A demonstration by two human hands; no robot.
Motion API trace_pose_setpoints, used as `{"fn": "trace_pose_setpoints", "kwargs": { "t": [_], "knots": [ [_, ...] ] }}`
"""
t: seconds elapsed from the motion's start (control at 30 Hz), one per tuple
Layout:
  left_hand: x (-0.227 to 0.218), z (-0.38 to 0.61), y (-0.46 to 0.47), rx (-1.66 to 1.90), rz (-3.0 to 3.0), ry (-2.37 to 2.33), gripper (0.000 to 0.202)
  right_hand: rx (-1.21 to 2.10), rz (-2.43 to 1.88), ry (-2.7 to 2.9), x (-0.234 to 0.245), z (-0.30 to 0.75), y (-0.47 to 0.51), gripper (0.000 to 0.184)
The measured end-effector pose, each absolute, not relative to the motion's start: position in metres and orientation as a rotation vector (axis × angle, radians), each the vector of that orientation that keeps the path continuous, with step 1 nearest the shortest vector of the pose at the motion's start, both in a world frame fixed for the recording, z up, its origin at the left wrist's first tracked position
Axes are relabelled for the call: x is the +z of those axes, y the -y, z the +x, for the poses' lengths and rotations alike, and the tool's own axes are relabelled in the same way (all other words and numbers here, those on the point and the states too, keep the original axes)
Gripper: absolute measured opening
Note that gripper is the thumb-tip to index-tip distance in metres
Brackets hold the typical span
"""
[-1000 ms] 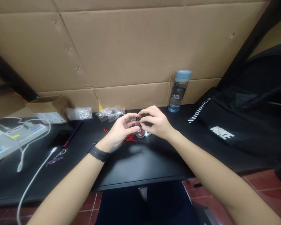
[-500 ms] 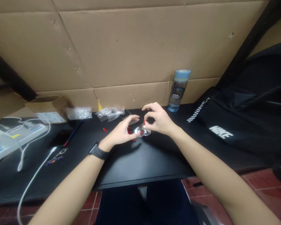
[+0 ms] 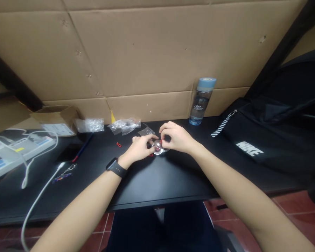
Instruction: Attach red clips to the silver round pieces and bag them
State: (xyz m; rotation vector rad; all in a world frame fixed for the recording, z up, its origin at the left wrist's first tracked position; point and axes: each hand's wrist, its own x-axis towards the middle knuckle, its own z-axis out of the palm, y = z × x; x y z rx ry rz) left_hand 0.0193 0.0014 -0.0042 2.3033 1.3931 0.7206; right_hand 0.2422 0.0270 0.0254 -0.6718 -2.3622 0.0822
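A small round shiny metal disc (image 3: pixel 158 149) with a red spot at its middle is between my two hands, low over the black table. My left hand (image 3: pixel 140 148) curls around its left side, thumb and fingers closed on the rim. From the right, my right hand (image 3: pixel 174 137) pinches a small red piece (image 3: pixel 161 142), maybe cord, at the disc's upper edge. Part of another shiny piece (image 3: pixel 166 150) shows behind the disc, under my right fingers. A bit of red cord (image 3: pixel 151 155) peeks out below my left thumb.
A red loop (image 3: pixel 119 144) lies left of my hands. Clear plastic bags (image 3: pixel 124 126) and an open cardboard box (image 3: pixel 56 120) stand behind. At right are a water bottle (image 3: pixel 201 101) and a black bag (image 3: pixel 248 140). A power strip (image 3: pixel 21 148) and white cable (image 3: pixel 40 201) lie left.
Both hands have closed in on the disc, and my left fingers have come down onto its rim. My right hand has lowered slightly. The whole view has shifted a little.
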Motion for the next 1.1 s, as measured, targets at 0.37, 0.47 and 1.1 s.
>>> {"fn": "trace_pose_setpoints", "kwargs": {
  "t": [0.37,0.47,1.1],
  "knots": [
    [0.002,0.017,-0.004,1.103,1.384,-1.273,0.042,0.244,-0.616,2.279,0.021,0.227,-0.020,0.015],
    [0.006,0.018,-0.003,1.133,1.284,-1.280,0.042,0.341,-0.582,2.249,0.019,0.224,-0.018,0.013],
    [0.008,0.018,0.002,1.100,1.094,-1.101,0.061,0.399,-0.632,2.213,0.014,0.219,-0.017,0.007]
  ]
}}
